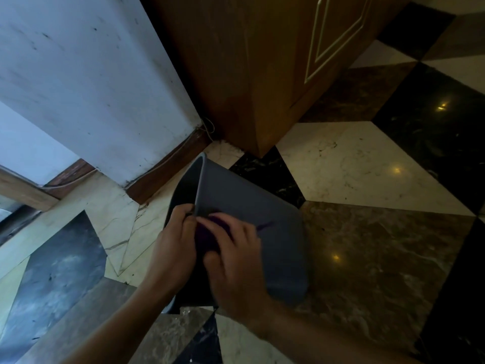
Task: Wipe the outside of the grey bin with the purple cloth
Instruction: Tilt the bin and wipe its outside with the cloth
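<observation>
Bin point(252, 206) tipped on floor point(367, 164), mouth left | left hand point(174, 241) grip pinching rim | right hand point(233, 261) pressing cloth point(210, 232) on wall | risk: one-point hold, bin may pivot or slide.

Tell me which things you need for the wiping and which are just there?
For the job:
grey bin, tipped over
purple cloth, pressed on the bin's side
left hand, gripping the bin's rim
right hand, on the cloth

Just there:
wooden cabinet
white wall
thin cable by the skirting
marble floor
</observation>
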### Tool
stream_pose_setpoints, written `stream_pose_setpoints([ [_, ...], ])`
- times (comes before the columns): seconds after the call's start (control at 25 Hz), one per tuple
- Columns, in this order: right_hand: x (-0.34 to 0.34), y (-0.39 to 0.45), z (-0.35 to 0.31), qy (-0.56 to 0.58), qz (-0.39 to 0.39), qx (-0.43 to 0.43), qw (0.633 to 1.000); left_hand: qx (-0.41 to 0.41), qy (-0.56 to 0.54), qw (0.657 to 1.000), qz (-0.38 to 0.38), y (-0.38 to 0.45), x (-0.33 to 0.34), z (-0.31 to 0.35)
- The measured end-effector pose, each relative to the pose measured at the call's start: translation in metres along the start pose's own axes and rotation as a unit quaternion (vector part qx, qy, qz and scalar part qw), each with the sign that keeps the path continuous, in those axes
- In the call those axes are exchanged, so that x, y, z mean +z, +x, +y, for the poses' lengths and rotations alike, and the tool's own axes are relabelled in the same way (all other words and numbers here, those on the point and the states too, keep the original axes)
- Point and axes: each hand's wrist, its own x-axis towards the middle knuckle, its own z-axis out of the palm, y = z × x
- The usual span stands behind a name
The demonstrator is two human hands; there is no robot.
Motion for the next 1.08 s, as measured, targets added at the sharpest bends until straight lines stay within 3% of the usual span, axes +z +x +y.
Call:
stream_pose_setpoints([
  [0.08, 0.012, 0.009, -0.002, -0.015, -0.016, -0.055, 0.998, -0.003, -0.055, 0.998, 0.002, -0.002, -0.003, -0.003],
  [0.16, 0.011, 0.021, 0.024, -0.089, -0.047, -0.052, 0.994, -0.009, -0.057, 0.998, 0.014, -0.001, -0.007, -0.008],
  [0.32, -0.018, 0.034, 0.12, -0.204, -0.073, 0.192, 0.957, -0.029, 0.007, 1.0, 0.008, -0.001, -0.011, -0.02],
  [0.4, -0.034, 0.024, 0.157, -0.152, -0.062, 0.336, 0.927, -0.025, 0.03, 0.999, -0.015, 0.0, -0.01, -0.019],
  [0.48, -0.039, 0.015, 0.175, -0.064, -0.045, 0.41, 0.909, -0.03, 0.05, 0.997, -0.06, 0.008, -0.008, -0.014],
  [0.64, -0.049, 0.034, 0.151, 0.022, 0.003, 0.407, 0.913, -0.005, 0.063, 0.993, -0.102, 0.031, -0.015, -0.003],
  [0.76, -0.052, 0.081, 0.105, 0.119, -0.017, 0.358, 0.926, 0.094, 0.202, 0.971, -0.089, 0.044, -0.018, 0.0],
  [0.88, -0.052, 0.138, 0.065, 0.251, -0.037, 0.372, 0.893, 0.162, 0.318, 0.932, -0.054, 0.067, -0.025, -0.002],
  [1.08, -0.036, 0.185, 0.043, 0.2, -0.078, 0.329, 0.92, 0.177, 0.343, 0.922, -0.02, 0.111, -0.056, -0.018],
])
